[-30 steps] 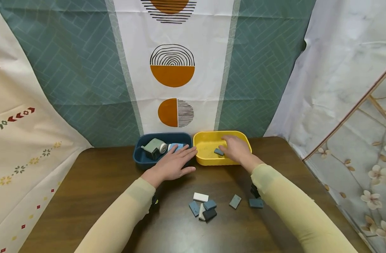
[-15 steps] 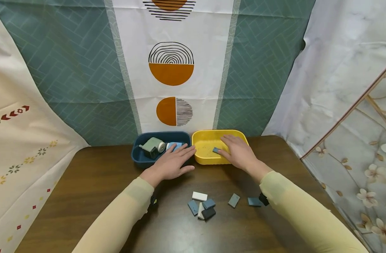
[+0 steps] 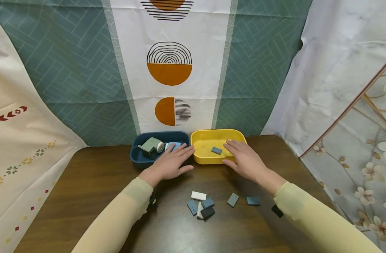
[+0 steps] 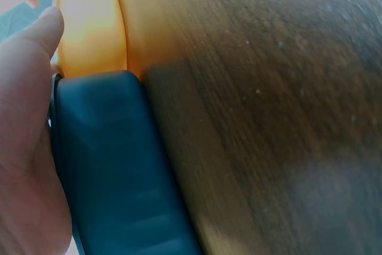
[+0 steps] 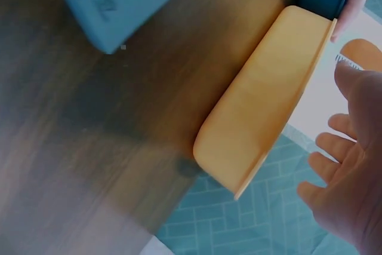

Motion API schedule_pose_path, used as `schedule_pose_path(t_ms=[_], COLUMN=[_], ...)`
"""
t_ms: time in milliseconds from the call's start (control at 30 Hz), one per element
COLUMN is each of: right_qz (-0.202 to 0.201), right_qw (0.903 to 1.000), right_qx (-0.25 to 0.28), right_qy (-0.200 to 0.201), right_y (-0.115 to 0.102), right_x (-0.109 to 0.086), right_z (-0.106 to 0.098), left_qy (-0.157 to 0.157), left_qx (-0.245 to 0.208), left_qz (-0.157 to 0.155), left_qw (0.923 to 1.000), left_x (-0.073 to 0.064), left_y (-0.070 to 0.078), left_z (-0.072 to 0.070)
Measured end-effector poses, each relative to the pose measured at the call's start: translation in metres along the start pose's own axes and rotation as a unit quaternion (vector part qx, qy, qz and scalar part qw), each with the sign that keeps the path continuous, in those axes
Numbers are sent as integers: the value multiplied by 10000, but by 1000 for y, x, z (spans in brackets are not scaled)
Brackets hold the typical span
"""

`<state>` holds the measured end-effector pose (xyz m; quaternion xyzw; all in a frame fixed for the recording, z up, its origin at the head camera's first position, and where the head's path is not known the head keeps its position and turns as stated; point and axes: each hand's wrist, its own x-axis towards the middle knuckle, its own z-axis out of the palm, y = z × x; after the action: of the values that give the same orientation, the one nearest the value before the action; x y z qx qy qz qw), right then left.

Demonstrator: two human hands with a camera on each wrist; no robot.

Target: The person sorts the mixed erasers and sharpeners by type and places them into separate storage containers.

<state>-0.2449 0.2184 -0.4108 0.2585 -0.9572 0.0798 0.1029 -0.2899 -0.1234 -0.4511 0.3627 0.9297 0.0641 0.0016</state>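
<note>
My left hand (image 3: 168, 165) reaches over the front right of the dark blue tray (image 3: 136, 159), fingers straight and spread, holding nothing. Beneath and beyond it lie a sage-green boxy item (image 3: 152, 143) with a white round end and a light blue item (image 3: 177, 144), partly hidden by the fingers. My right hand (image 3: 248, 161) hovers at the front right rim of the yellow tray (image 3: 208, 160). Its fingers are extended and its grasp is empty, as the right wrist view also shows. A small blue-grey block (image 3: 216, 150) lies on the yellow tray's floor, left of the right fingertips.
Several small blocks lie in a cluster, including a white one (image 3: 198, 195) and a black one (image 3: 207, 213). Right of them are a grey block (image 3: 233, 200) and a blue-grey block (image 3: 253, 201). A patterned cloth (image 3: 117, 70) hangs behind the wooden table (image 3: 95, 196).
My right hand has drawn back from the blue-grey block toward the tray's front right, leaving the block on the yellow tray's floor. My left hand has stayed over the dark blue tray.
</note>
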Motion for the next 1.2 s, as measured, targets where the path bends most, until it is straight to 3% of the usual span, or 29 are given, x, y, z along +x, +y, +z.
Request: schedule_pose_path(t_ms=[500, 1200], right_qz=[-371, -574], right_qw=[9990, 9981], right_qx=[-74, -139], right_qy=[256, 197], right_y=[-2, 1], right_x=[-34, -87], right_z=[-5, -3], left_qy=[4, 78], left_qx=[-126, -62], left_qz=[-21, -10], left_qw=[9999, 10000], left_x=[-2, 0], left_y=[-1, 0], left_z=[2, 2])
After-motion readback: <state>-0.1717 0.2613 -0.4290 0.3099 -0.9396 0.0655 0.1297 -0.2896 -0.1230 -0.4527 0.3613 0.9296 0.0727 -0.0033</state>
